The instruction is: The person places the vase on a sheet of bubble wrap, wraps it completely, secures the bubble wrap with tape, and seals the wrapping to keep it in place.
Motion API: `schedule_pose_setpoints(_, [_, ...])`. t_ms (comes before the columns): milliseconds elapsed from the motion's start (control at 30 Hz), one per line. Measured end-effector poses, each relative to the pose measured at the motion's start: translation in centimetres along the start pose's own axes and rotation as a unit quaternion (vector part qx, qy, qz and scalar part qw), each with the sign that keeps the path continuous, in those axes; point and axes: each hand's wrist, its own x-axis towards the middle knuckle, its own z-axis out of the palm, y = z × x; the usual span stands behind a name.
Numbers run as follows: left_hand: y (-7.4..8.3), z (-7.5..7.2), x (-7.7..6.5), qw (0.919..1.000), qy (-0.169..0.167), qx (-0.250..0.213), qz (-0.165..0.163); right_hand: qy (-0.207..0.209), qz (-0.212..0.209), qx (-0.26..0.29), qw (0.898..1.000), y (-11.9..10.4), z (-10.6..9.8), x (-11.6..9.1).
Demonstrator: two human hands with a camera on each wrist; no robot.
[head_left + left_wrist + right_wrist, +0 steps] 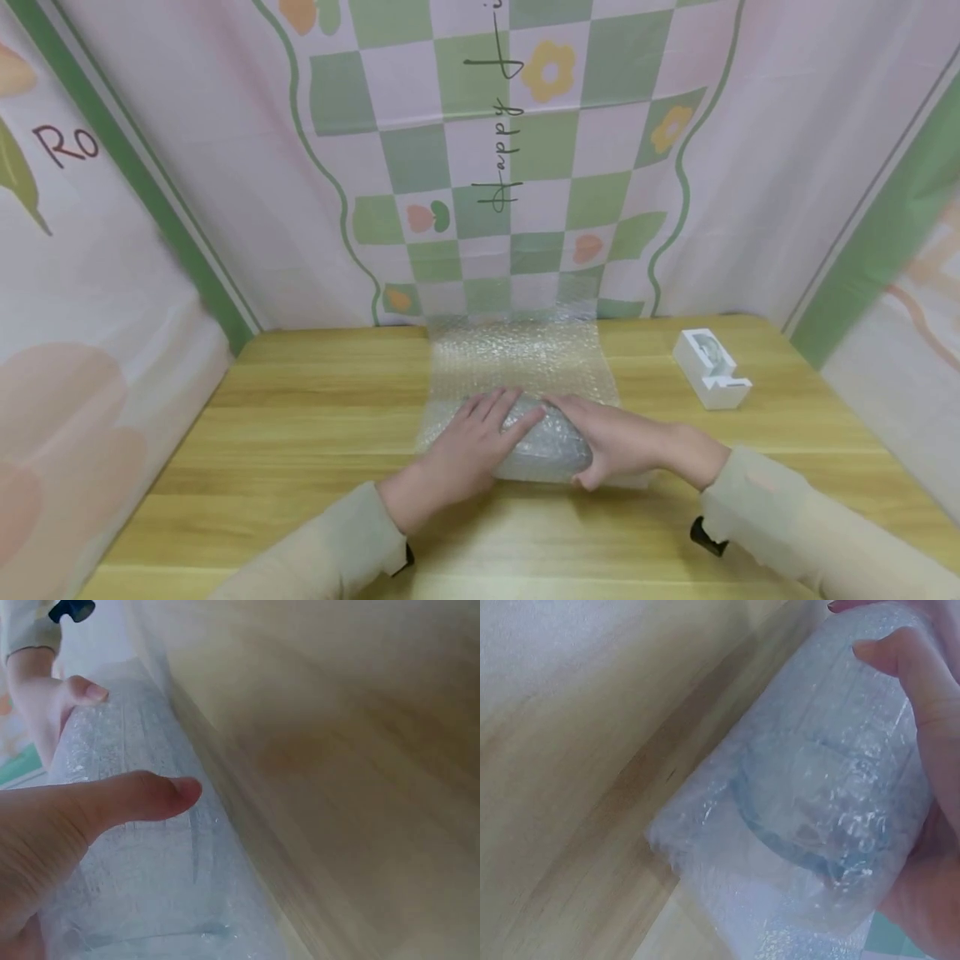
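A clear, round-rimmed vessel, probably glass, lies on its side rolled in bubble wrap (543,450). Through the layers its curved rim (787,851) shows in the right wrist view, with loose wrap sticking out past it. My left hand (476,437) grips the left part of the roll, fingers over the top and thumb (142,799) laid across the near side. At the right end my right hand (618,437) holds the roll between its thumb and the fingers on the far side. A flat length of bubble wrap (517,354) runs from the roll to the back edge.
A white tape dispenser (708,387) with a clear tape roll stands at the back right of the wooden table (315,417). Behind the table hangs a green-and-white checked curtain (480,167), and the wrap's far end meets it. More printed cloth hangs on both sides.
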Motion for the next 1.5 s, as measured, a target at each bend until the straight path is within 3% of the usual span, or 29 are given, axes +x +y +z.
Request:
schedule_pose_setpoints(500, [-0.8,0.2,0.3,0.9988,0.029,-0.04,0.007,-0.021,-0.019,0.011,1.0,0.2,-0.3,0.2])
schedule_pose_setpoints(800, [-1.2,0.3,0.3,0.9968,0.012,-0.077,0.013,-0.048,-0.011,0.038,0.998,-0.1,-0.8,0.5])
schedule_pose_setpoints(1100, [-1.7,0.4,0.6,0.9948,0.023,-0.098,0.02,-0.071,0.005,0.081,0.994,0.3,-1.4,0.6])
schedule_pose_setpoints(1267, [-1.9,0.4,0.7,0.9936,0.01,-0.112,0.013,-0.081,0.05,0.082,0.992,0.6,-2.2,-0.4])
schedule_pose_setpoints(1367, [-2.0,0.3,0.7,0.9925,-0.002,-0.122,0.007,-0.058,0.061,0.073,0.994,0.5,-3.0,-1.2])
schedule_pose_setpoints(1500, [-2.1,0.3,0.8,0.9919,-0.013,-0.126,0.002,0.027,0.028,0.025,0.999,0.2,-3.8,-2.2])
